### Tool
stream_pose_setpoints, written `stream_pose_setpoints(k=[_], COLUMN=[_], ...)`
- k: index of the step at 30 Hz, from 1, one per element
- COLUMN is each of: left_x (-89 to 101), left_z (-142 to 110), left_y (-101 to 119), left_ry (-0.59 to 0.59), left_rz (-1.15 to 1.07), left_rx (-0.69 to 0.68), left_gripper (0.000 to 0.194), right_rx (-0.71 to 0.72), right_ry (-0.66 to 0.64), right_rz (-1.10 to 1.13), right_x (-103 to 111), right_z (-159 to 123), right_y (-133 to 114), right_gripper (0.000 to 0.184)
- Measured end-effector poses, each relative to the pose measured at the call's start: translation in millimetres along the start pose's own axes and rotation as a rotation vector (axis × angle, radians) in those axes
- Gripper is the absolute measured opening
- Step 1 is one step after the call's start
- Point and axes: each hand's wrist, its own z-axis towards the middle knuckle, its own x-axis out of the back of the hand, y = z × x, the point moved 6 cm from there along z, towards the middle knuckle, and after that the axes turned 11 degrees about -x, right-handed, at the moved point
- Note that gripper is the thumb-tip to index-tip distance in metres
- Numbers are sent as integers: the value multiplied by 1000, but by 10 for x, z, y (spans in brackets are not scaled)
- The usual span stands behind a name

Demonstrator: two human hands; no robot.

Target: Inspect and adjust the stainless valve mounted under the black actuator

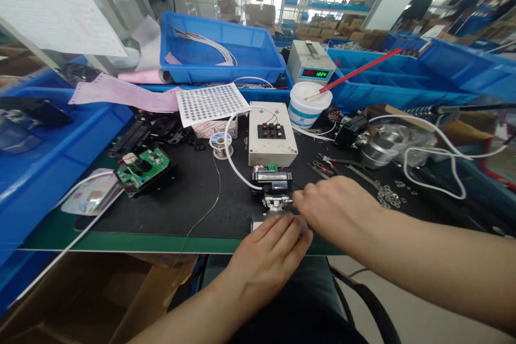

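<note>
At the table's front edge lies a device with a black cylindrical body (272,178), a silver metal neck (274,203) and a pale metal base (257,222). My left hand (270,247) is wrapped over the base, fingers together, and hides most of it. Just right of the neck, my right hand (330,207) is closed in a fist. A thin shiny piece shows between its fingertips and the neck, too small to name. A white cable (234,164) runs up from the device. Behind it stands a beige switch box (272,145) with red and black buttons.
A green circuit board in a black housing (147,169) and a solder spool (221,148) lie left. Right are pliers (336,160), metal rings (387,197), a silver cylindrical part (379,148) and a white tub (308,110) with a red brush (358,71). Blue bins (221,72) line the back.
</note>
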Motion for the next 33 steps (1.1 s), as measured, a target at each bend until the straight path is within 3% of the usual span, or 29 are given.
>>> stream_pose_setpoints(k=[3, 5, 8, 11, 15, 18, 21, 25, 28, 30, 33], left_x=[-15, -27, -25, -10, -13, -32, -46, -62, -106, -113, -99], left_z=[-10, -22, -42, -50, -24, 34, 135, 314, 419, 458, 475], left_y=[-8, -14, -25, -29, -19, 10, 42, 34, -11, -45, -85], left_ry=[-7, -27, -38, -19, 0, -30, -69, -99, -145, -140, -114], left_rz=[12, 1, -27, -36, -12, 6, 6, -46, -148, -226, -281], left_rx=[2, 4, 13, 23, 33, -6, -89, -209, -260, -263, -235], left_gripper=[36, 36, 36, 35, 36, 36, 35, 30, 18, 13, 16], right_rx=[-4, -11, 26, 80, 47, -24, -65, -64, -39, 7, 71], right_ry=[-21, 77, 236, 240, 242, 186, 104, -28, -7, 123, 376], right_rz=[-38, 72, 533, 684, 623, 342, 71, -55, -61, 11, 368], right_x=[-301, -554, -949, -1224, -1086, -806, -512, -288, -351, -500, -810], right_z=[-82, -111, -114, -101, -227, -315, -272, -131, -100, -107, -126], right_y=[123, 180, 218, 243, 469, 560, 442, 220, 211, 244, 297], right_gripper=[11, 9, 34, 51, 45, 30, 19, 13, 12, 21, 47])
